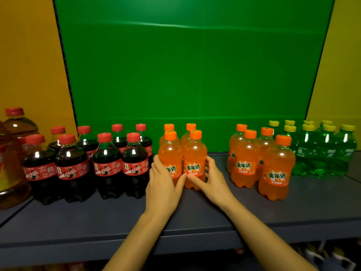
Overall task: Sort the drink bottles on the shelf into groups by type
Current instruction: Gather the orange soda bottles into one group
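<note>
The backdrop (195, 65) fills the view from ten to two o'clock, and the shelf (195, 212) runs below it from nine to three. A big jug (13, 153) stands at the far nine o'clock edge. Beside it the colas (105, 163) form one block, and the greens (322, 153) form another at three o'clock.

The orange bottles are the unfinished type (they stand in two lots, well apart). The centre oranges (195, 151), four of them, stand just beside the colas at the middle of the shelf. The right oranges (246, 159), also four, stand at two o'clock, touching the greens.

The step in hand looks like closing that gap. The likely next move is to slide the centre four toward three o'clock, keeping all of them upright and together, since the back pair has no grip on it.

The left hand (162, 182) wraps the front-left bottle, with its fingers curled round the nine o'clock side. The right hand (211, 178) curls round the front-right bottle from three o'clock. The thumbs nearly meet across the labels, so the front pair is clamped between the two hands.
</note>
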Demonstrator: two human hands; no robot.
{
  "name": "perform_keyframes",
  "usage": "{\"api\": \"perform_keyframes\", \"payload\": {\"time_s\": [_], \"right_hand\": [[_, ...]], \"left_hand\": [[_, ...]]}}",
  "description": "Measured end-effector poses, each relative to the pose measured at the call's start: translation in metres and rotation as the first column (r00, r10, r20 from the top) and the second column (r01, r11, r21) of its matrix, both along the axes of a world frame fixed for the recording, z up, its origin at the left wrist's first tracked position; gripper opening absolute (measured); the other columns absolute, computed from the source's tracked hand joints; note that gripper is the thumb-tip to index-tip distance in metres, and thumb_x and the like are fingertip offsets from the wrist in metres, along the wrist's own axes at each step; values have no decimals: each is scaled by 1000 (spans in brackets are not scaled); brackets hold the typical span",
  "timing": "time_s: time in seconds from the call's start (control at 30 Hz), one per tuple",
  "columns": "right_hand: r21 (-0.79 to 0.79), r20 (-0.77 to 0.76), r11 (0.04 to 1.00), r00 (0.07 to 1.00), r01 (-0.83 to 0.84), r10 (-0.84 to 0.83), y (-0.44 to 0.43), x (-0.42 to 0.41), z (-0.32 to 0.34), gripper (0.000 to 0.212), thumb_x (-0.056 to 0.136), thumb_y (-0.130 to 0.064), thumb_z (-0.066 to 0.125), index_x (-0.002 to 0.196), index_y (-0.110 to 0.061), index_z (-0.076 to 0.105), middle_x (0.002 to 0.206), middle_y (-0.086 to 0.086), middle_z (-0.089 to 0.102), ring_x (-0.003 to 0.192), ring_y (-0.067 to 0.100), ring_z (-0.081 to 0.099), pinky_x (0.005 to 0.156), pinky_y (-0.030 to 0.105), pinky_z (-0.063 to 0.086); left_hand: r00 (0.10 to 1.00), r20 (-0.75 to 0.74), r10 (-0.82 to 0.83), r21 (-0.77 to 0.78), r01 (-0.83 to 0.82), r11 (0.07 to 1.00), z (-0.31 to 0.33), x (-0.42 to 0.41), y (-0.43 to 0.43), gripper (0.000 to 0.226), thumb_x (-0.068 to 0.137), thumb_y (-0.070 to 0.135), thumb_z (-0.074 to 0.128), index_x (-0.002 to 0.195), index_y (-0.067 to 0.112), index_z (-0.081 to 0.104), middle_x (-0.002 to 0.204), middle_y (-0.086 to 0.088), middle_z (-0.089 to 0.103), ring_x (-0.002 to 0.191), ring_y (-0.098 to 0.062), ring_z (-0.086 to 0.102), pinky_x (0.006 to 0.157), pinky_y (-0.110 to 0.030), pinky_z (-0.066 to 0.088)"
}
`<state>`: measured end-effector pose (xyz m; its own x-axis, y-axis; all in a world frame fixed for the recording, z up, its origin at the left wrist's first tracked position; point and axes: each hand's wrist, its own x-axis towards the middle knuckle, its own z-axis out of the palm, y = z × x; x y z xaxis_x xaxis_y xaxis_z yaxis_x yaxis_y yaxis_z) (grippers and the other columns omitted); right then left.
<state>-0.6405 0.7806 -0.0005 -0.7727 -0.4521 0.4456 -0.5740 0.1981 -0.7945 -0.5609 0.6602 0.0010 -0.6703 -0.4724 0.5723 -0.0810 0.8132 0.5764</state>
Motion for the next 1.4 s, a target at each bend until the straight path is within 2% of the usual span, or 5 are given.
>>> {"api": "perform_keyframes", "payload": {"time_s": [0.33, 0.6, 0.77, 1.03, 1.4], "right_hand": [[31, -328, 987, 935, 157, -139, 42, 17, 31, 42, 86, -20, 63, 126, -17, 49, 118, -9, 48, 114, 4, 47, 96, 10, 34], [-42, -479, 963, 840, 267, -255, 101, -7, 113, 21, 85, -4, 60, 105, -10, 64, 104, 3, 64, 96, 12, 58, 89, 20, 43], [177, -399, 940, 895, 291, -202, 117, -47, 155, 24, 91, -8, 54, 114, -9, 62, 109, -1, 61, 101, 8, 53, 82, 8, 34], [598, -223, 776, 972, 199, -77, 115, -117, 175, 38, 91, -23, 56, 126, -8, 53, 132, 8, 55, 122, 21, 50, 104, 30, 36], [820, 29, 569, 998, -51, 47, 88, -142, 168, 52, 80, -32, 70, 120, -5, 52, 113, 7, 59, 97, 25, 62, 89, 41, 51]], "left_hand": [[929, -330, -166, -297, 64, 953, 12, 23, 27, 45, 84, 30, 54, 121, 8, 42, 120, -9, 50, 113, -18, 44, 92, -25, 38], [877, -132, -461, -224, 427, 876, 33, -25, 80, 41, 86, 32, 57, 119, 12, 45, 114, 0, 48, 107, -12, 47, 85, -12, 29], [883, 66, -464, -24, 466, 884, 35, -74, 99, 72, 79, 39, 67, 134, 11, 30, 133, -4, 40, 126, -19, 40, 99, -27, 33], [864, 15, -504, 300, 477, 826, 27, -109, 108, 68, 55, 44, 75, 112, 27, 43, 117, 0, 58, 108, -15, 57, 94, -42, 48], [986, -44, -160, 180, 165, 970, 24, -116, 95, 76, 80, 22, 69, 138, 7, 22, 139, -10, 40, 129, -23, 40, 99, -26, 34]]}}
